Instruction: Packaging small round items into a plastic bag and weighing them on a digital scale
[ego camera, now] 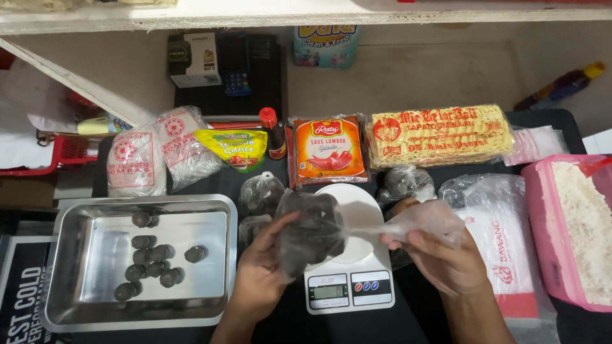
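At the lower centre of the frame the left hand (258, 271) cups a clear plastic bag (312, 232) filled with dark round lumps, its fingers curled up around the bag's lower left side; the bulk of the bag sits above and to the right of that palm, over the white digital scale (347, 290). The bag's neck is drawn out to the right, and the right hand (446, 261) is closed around this twisted end, fingers folded over the film, so the bag stretches between the two hands. Left of the hands, a steel tray (70, 267) holds loose dark balls (150, 264); behind the scale lie more filled small bags (261, 191), a red sauce packet (328, 150) and a pack of dried noodles (440, 135); at the right edge stands a pink tub (542, 236) of white grains.
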